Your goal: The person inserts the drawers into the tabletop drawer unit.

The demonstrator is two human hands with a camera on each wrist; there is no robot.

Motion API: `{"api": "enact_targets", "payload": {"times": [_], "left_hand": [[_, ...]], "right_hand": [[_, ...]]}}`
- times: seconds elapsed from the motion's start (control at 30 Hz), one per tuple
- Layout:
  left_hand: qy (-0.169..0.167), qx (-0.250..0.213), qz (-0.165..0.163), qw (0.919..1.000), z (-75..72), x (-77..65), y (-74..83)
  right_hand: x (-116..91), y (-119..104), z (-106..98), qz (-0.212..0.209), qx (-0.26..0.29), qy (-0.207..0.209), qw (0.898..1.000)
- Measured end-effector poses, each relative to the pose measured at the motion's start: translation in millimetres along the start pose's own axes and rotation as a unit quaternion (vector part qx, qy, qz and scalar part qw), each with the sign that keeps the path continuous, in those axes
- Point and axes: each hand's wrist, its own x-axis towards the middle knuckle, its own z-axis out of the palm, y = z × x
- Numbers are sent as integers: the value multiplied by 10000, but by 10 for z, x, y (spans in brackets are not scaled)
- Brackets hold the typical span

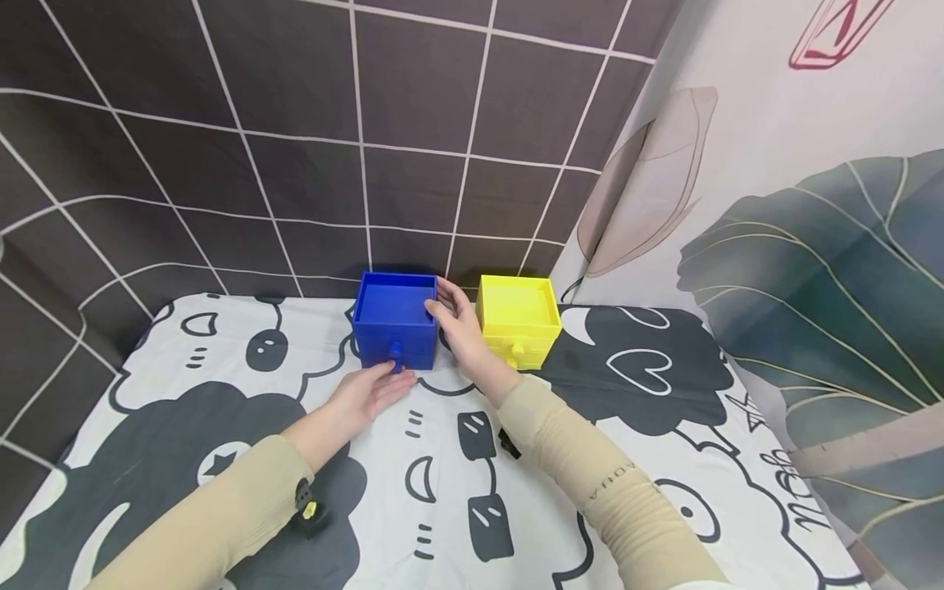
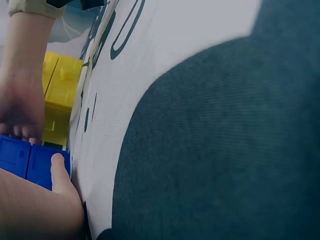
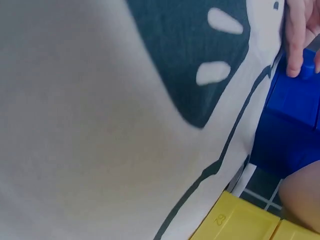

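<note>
A blue drawer box (image 1: 397, 315) with a shallow recessed top and a round front knob (image 1: 396, 351) stands against the tiled-pattern backdrop. My right hand (image 1: 460, 326) holds it at the right side, thumb over the top rim and fingers along the outer wall. Low at the front is my left hand (image 1: 369, 393), palm turned up, its thumb by the knob and its other fingers extended below. In the left wrist view that thumb (image 2: 59, 170) lies straight along the blue front. Just right of my right hand stands a yellow drawer box (image 1: 519, 315) of the same form.
A cloth (image 1: 442, 459) with black-and-white cartoon print covers the table. Behind the boxes hangs a dark grid-patterned curtain (image 1: 295, 180); a pale leaf-patterned curtain (image 1: 811, 311) borders the right side. A thin dark cord (image 1: 571, 288) shows behind the yellow box.
</note>
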Motion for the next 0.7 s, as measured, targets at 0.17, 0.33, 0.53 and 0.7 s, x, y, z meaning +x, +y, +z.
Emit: {"api": "enact_targets", "payload": {"times": [0.17, 0.33, 0.53, 0.7], "left_hand": [[-65, 218, 11, 9997, -114, -44, 4], [-155, 471, 166, 9986, -263, -136, 6], [-135, 1154, 530, 9918, -428, -289, 7], [-47, 1700, 781, 9823, -552, -391, 16]], "right_hand": [[-73, 1, 6, 73, -131, -49, 9999], [-164, 7, 4, 326, 85, -153, 9993], [-315, 1, -27, 530, 253, -367, 9976], [-468, 20, -101, 413, 179, -519, 9976]]}}
